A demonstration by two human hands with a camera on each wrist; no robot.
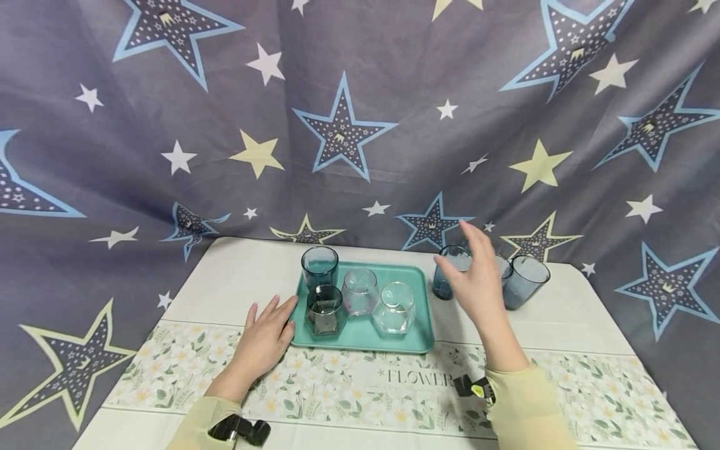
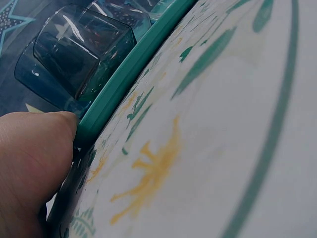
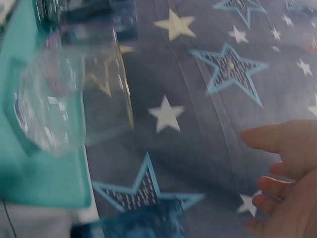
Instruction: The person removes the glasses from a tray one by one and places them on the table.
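Note:
On the teal tray stand a blue glass, a dark grey glass, a pinkish glass and a clear glass. The left hand touches the tray's left edge with its fingers; in the left wrist view, the thumb side of the left hand lies against the rim. Above and in front of a blue glass right of the tray, the right hand holds nothing, thumb and fingers spread. The right hand also shows in the right wrist view, apart from any glass.
Two more bluish glasses stand at the right, the outer one beside another partly hidden by the right hand. A starry curtain hangs behind the table. A flowered strip with lettering crosses the white cloth in front of the tray.

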